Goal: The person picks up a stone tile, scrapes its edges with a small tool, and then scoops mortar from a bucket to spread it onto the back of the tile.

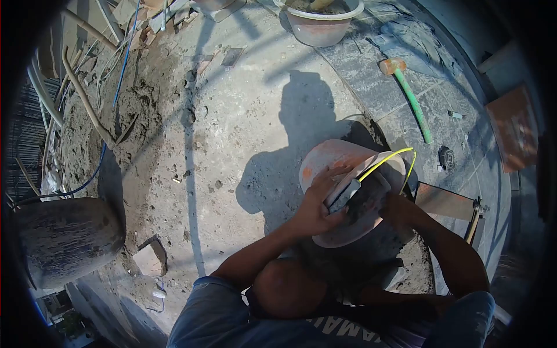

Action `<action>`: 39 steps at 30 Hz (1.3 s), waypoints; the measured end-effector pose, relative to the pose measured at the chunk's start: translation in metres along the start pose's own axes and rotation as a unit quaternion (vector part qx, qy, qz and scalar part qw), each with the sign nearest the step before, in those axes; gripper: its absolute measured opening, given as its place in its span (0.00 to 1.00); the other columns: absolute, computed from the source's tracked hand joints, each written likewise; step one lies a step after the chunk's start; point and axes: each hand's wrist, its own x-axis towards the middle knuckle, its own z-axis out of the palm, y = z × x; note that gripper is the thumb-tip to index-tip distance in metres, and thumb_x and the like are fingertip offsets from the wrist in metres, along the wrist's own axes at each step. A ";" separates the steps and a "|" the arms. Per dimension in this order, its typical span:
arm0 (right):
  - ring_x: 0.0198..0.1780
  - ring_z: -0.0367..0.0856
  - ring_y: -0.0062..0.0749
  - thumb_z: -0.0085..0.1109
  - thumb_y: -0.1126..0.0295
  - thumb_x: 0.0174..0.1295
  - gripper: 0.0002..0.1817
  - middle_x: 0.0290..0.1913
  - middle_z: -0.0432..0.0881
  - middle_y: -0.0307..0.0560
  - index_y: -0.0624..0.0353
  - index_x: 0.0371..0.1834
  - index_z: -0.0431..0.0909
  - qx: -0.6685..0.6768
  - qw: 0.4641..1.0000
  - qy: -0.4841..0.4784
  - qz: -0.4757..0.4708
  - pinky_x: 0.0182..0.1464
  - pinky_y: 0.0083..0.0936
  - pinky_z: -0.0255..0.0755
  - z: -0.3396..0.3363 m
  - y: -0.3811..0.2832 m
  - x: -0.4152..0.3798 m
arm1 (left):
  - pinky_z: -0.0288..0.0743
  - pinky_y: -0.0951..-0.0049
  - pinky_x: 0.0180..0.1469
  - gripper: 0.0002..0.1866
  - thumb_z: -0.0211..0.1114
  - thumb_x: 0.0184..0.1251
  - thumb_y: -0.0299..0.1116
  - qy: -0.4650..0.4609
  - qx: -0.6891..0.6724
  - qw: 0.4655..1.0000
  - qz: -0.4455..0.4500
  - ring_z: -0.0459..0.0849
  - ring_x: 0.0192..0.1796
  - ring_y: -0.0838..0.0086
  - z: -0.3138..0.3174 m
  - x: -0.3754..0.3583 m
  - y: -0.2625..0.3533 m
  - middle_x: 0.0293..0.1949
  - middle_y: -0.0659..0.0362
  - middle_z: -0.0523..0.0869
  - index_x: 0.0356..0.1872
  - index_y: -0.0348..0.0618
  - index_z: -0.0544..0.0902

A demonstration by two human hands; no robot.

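A pale bucket with reddish stains is tipped on its side in front of my knees, its mouth turned toward me. A thin yellow handle arcs over its rim. My left hand is closed on the near left side of the bucket, thumb at the rim and fingers spread along the outer wall. Beside that thumb, a grey oblong piece lies at the mouth. My right hand reaches to the right side of the mouth; shadow hides its fingers. The inside of the bucket looks dark and dirty.
A mallet with a green handle lies on the grey tiles at right. Behind stands a tub. A dark container lies at left, near a hoe and blue hose. A hammer rests at right by a brown tile.
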 end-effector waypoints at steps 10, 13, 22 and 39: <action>0.21 0.72 0.26 0.54 0.67 0.61 0.07 0.24 0.72 0.41 0.57 0.31 0.69 0.686 0.656 -0.235 0.211 0.22 0.25 0.69 0.022 -0.048 -0.011 | 0.56 0.63 0.70 0.36 0.69 0.47 0.27 -0.040 -0.101 0.994 0.010 0.69 0.69 0.60 -0.026 -0.004 -0.031 0.63 0.43 0.74 0.62 0.26 0.70; 0.20 0.68 0.19 0.54 0.67 0.62 0.08 0.23 0.69 0.38 0.54 0.28 0.67 0.797 0.516 -0.233 0.210 0.22 0.21 0.66 0.054 -0.073 -0.003 | 0.61 0.67 0.66 0.39 0.72 0.45 0.32 0.012 -0.114 0.990 -0.078 0.73 0.63 0.66 -0.031 -0.005 -0.033 0.58 0.49 0.77 0.61 0.26 0.70; 0.18 0.64 0.09 0.52 0.68 0.63 0.04 0.24 0.67 0.30 0.54 0.35 0.69 0.952 0.184 -0.238 -0.051 0.20 0.14 0.61 0.060 -0.137 0.028 | 0.66 0.74 0.58 0.36 0.71 0.47 0.34 0.083 -0.120 0.984 -0.101 0.76 0.52 0.74 -0.025 -0.002 -0.032 0.51 0.57 0.79 0.60 0.29 0.71; 0.40 0.83 0.62 0.57 0.70 0.53 0.18 0.37 0.81 0.71 0.75 0.42 0.70 0.248 0.943 0.150 0.162 0.40 0.47 0.77 0.000 -0.079 -0.026 | 0.67 0.78 0.49 0.25 0.67 0.54 0.27 0.098 -0.036 0.991 -0.090 0.75 0.44 0.80 0.001 0.003 -0.013 0.43 0.61 0.79 0.55 0.32 0.75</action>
